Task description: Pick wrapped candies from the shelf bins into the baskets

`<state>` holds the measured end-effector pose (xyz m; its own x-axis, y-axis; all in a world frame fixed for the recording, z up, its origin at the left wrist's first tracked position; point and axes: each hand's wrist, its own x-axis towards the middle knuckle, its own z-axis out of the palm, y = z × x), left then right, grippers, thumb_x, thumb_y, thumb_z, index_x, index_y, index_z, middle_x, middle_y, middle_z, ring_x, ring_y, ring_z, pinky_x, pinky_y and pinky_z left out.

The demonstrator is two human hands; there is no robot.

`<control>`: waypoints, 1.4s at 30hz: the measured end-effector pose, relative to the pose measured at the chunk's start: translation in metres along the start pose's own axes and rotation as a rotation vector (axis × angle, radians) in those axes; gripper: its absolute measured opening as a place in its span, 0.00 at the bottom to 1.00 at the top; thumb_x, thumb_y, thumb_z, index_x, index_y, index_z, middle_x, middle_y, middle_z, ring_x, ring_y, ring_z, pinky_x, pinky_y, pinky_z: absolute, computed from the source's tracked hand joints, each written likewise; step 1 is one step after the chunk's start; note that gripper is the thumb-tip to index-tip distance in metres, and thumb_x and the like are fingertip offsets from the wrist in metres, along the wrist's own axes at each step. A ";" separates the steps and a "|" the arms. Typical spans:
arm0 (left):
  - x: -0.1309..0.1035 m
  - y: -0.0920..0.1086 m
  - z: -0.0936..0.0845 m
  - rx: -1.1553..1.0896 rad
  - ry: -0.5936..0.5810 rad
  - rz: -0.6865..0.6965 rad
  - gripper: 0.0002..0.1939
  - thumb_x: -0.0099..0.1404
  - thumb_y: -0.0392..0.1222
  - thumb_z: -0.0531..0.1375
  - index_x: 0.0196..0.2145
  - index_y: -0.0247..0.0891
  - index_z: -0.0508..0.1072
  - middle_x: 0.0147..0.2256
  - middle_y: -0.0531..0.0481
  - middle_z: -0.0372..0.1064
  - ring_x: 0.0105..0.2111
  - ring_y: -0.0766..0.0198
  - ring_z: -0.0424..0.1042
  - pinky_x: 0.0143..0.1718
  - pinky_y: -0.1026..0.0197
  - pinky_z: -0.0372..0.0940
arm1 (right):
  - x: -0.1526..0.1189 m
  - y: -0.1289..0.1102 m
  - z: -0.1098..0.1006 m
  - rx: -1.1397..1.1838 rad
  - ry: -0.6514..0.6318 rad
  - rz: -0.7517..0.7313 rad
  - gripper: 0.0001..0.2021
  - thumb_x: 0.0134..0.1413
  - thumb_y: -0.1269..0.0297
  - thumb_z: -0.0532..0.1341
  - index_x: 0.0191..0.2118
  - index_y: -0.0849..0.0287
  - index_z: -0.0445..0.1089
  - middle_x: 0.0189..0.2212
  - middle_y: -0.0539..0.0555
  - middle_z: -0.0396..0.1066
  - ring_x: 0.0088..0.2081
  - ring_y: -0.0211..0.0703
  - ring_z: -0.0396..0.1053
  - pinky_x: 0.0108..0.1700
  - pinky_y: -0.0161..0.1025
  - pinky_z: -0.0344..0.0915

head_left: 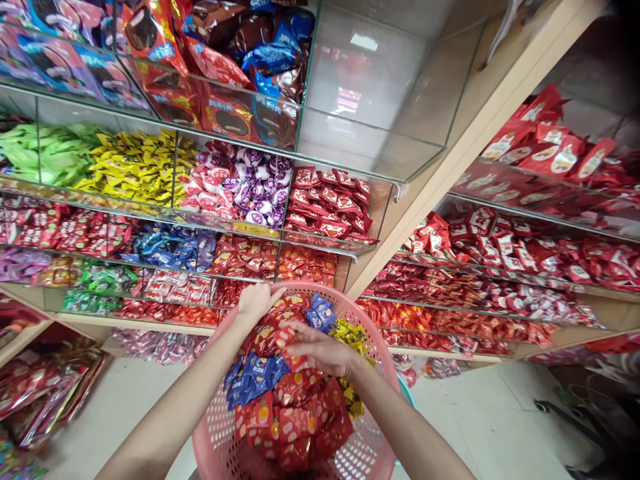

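Note:
A pink perforated plastic basket (206, 427) sits low in front of me, holding loose wrapped candies. At its far left rim is my left hand (256, 303), closed over the edge with the thumb stretched to the right. Inside the basket, my right hand (323, 350) has its fingers curled at a red candy packet (284, 337), just above the heap. Around it lie red packets with fruit prints (297, 423), blue packets (257, 378), more blue ones (321, 312) at the far side, and yellow packets (353, 335) along the right.
Glass-fronted shelves (350, 143) of sorted candies rise beyond the basket. A wooden post (425, 193) divides them from another shelf section with red packets (545, 143). A turquoise rim (406, 393) shows behind the basket. Stacked packages (47, 387) lie at lower left, above pale floor tiles (145, 393).

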<state>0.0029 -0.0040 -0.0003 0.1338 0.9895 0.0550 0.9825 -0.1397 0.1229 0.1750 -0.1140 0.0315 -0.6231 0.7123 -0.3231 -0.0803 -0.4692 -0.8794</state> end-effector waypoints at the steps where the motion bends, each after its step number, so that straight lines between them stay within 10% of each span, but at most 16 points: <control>1: 0.000 0.000 0.000 0.000 0.000 0.001 0.43 0.57 0.69 0.35 0.36 0.29 0.73 0.32 0.33 0.72 0.36 0.45 0.71 0.34 0.53 0.63 | 0.000 0.002 0.004 -0.132 -0.040 -0.026 0.29 0.42 0.59 0.67 0.53 0.47 0.61 0.50 0.48 0.63 0.47 0.38 0.63 0.45 0.37 0.63; 14: 0.001 -0.001 0.003 -0.004 -0.004 0.002 0.41 0.58 0.69 0.36 0.37 0.30 0.73 0.33 0.34 0.71 0.35 0.46 0.71 0.34 0.53 0.63 | -0.009 0.033 0.048 -1.236 -0.306 -0.063 0.35 0.41 0.54 0.65 0.57 0.53 0.56 0.41 0.53 0.70 0.40 0.44 0.67 0.38 0.33 0.61; 35: 0.002 -0.002 0.006 0.008 0.017 0.007 0.41 0.58 0.68 0.36 0.36 0.30 0.73 0.32 0.33 0.71 0.35 0.45 0.71 0.34 0.52 0.64 | -0.014 0.066 0.069 -1.578 -0.201 -0.250 0.17 0.55 0.48 0.52 0.42 0.54 0.66 0.36 0.52 0.70 0.36 0.43 0.68 0.33 0.34 0.62; 42: 0.001 -0.002 0.006 0.006 0.013 0.001 0.38 0.60 0.66 0.37 0.36 0.30 0.73 0.33 0.35 0.71 0.36 0.46 0.71 0.34 0.52 0.64 | 0.003 0.002 0.052 -1.502 0.080 -0.407 0.13 0.58 0.57 0.52 0.45 0.56 0.64 0.38 0.53 0.69 0.37 0.41 0.68 0.37 0.34 0.62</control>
<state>0.0018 -0.0023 -0.0067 0.1332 0.9888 0.0681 0.9831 -0.1405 0.1173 0.1322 -0.1401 0.0472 -0.7079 0.7051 0.0414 0.6267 0.6540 -0.4238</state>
